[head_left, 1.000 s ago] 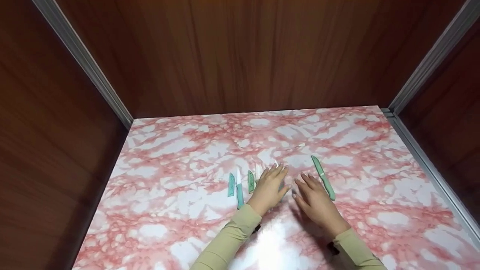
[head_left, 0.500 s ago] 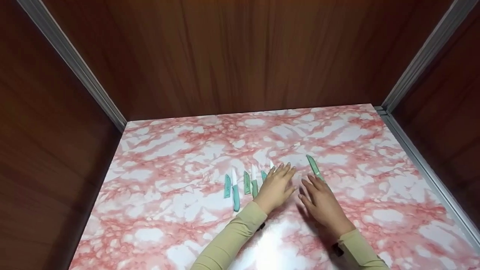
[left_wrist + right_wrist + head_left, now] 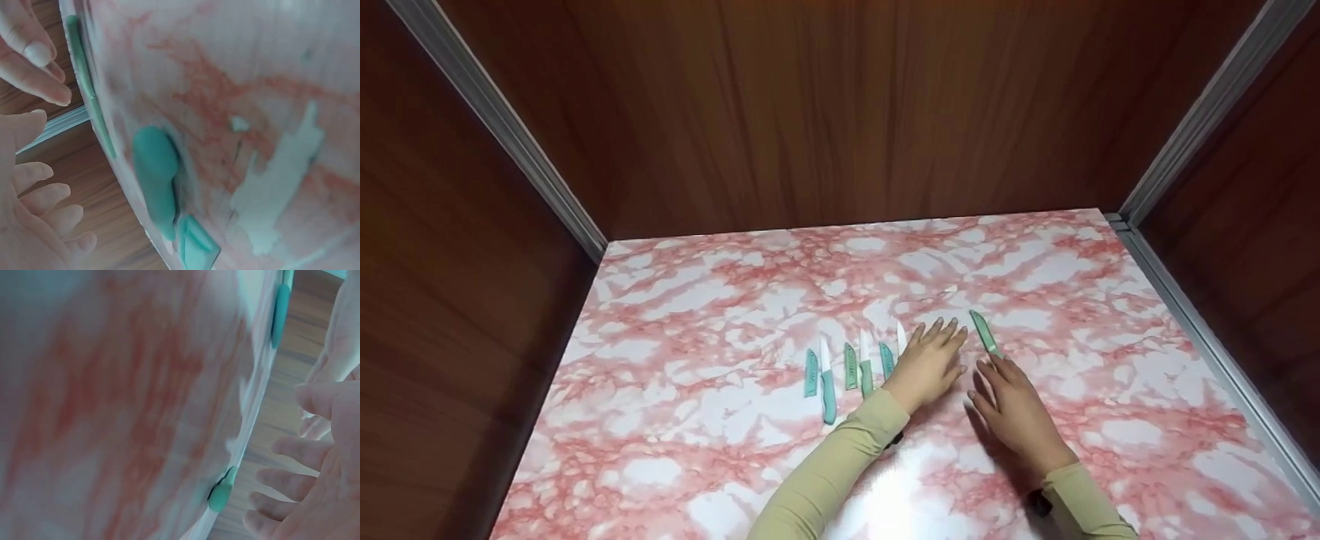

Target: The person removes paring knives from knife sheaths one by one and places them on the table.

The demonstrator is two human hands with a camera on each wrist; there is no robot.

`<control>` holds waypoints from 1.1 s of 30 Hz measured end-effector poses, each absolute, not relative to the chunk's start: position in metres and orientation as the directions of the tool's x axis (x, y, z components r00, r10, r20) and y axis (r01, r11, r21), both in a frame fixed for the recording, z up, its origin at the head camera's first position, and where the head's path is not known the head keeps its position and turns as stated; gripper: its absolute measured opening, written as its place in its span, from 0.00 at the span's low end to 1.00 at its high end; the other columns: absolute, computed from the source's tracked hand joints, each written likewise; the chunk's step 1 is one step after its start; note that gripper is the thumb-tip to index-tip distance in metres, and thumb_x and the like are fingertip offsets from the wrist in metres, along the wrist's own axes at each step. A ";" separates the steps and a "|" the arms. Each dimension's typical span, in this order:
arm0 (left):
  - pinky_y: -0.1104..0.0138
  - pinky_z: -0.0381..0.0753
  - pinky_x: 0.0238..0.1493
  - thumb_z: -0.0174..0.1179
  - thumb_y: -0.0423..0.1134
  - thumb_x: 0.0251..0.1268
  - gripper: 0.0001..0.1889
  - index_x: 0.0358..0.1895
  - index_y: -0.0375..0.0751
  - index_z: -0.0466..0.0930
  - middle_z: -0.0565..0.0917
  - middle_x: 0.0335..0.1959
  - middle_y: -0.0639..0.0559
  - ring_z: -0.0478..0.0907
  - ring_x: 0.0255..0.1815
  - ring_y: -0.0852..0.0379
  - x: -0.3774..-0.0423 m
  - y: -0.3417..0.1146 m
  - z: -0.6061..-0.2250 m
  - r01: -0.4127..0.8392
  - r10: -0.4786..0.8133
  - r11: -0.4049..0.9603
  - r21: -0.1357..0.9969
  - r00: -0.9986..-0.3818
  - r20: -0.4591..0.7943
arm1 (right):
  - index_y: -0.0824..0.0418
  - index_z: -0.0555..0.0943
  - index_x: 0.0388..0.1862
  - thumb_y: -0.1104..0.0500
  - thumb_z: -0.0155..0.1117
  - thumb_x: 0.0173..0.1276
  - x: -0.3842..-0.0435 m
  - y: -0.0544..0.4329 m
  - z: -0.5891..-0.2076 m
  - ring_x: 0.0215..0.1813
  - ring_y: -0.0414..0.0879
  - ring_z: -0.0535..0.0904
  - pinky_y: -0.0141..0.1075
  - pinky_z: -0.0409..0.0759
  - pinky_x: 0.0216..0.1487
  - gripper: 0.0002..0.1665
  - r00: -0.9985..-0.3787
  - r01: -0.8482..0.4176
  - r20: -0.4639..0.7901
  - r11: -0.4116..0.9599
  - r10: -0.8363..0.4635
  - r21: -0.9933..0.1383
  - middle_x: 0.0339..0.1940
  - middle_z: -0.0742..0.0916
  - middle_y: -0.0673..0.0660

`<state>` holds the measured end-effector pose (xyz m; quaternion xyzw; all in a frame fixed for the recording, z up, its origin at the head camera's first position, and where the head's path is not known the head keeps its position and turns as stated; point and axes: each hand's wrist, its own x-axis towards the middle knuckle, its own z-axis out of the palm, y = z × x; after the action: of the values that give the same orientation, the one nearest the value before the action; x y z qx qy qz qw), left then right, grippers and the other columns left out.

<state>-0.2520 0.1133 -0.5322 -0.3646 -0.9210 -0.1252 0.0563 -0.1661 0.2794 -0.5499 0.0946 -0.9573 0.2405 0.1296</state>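
My left hand (image 3: 931, 367), fingers spread and holding nothing, is above a teal-handled knife whose white blade (image 3: 901, 339) shows beside it. In the left wrist view that knife's teal handle (image 3: 153, 169) lies near a teal sheath (image 3: 197, 246). To the right, my right hand (image 3: 1020, 409) hovers with loose fingers over the handle end of a green sheathed knife (image 3: 982, 330), hiding part of it. Left of both hands lie a green-handled knife (image 3: 865, 375) beside a green sheath (image 3: 850, 366), and another teal-handled knife (image 3: 828, 394) beside a teal sheath (image 3: 811, 373).
The table top (image 3: 697, 435) has a red and white marbled pattern. A brown wood panel (image 3: 840, 112) rises behind it, with more panels at both sides and metal posts (image 3: 502, 127) in the corners.
My left hand has shifted right, uncovering the green-handled knife and a teal sheath. The right hand has also drifted right and now overlaps the green sheathed knife's handle. The knives stay on the table.
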 end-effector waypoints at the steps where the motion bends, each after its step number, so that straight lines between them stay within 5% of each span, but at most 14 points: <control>1: 0.56 0.43 0.72 0.54 0.52 0.69 0.32 0.73 0.48 0.59 0.59 0.73 0.49 0.54 0.73 0.49 -0.252 0.115 -0.533 0.690 0.664 0.701 0.180 -0.724 0.188 | 0.70 0.72 0.64 0.56 0.65 0.66 -0.166 0.280 -0.550 0.68 0.67 0.61 0.57 0.59 0.67 0.32 -0.948 -0.243 0.294 0.866 -0.117 -0.437 0.67 0.69 0.70; 11: 0.54 0.51 0.72 0.47 0.51 0.74 0.27 0.73 0.48 0.61 0.62 0.72 0.51 0.54 0.73 0.50 -0.257 0.132 -0.537 0.734 0.714 0.673 0.090 -0.677 0.179 | 0.71 0.70 0.65 0.56 0.65 0.66 -0.166 0.283 -0.545 0.68 0.67 0.61 0.58 0.61 0.65 0.32 -0.960 -0.205 0.264 0.875 -0.092 -0.438 0.68 0.68 0.71; 33: 0.54 0.49 0.72 0.49 0.51 0.72 0.30 0.75 0.51 0.56 0.56 0.75 0.55 0.50 0.75 0.52 -0.273 0.159 -0.546 0.743 0.742 0.667 0.048 -0.669 0.047 | 0.75 0.67 0.66 0.60 0.65 0.64 -0.170 0.293 -0.540 0.64 0.69 0.66 0.59 0.67 0.60 0.35 -0.984 -0.169 0.121 0.885 -0.129 -0.434 0.67 0.66 0.75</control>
<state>-0.2727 0.1593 -0.5463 -0.4067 -0.9129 -0.0317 0.0117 -0.1699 0.2928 -0.5400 0.0768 -0.9698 0.2272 0.0444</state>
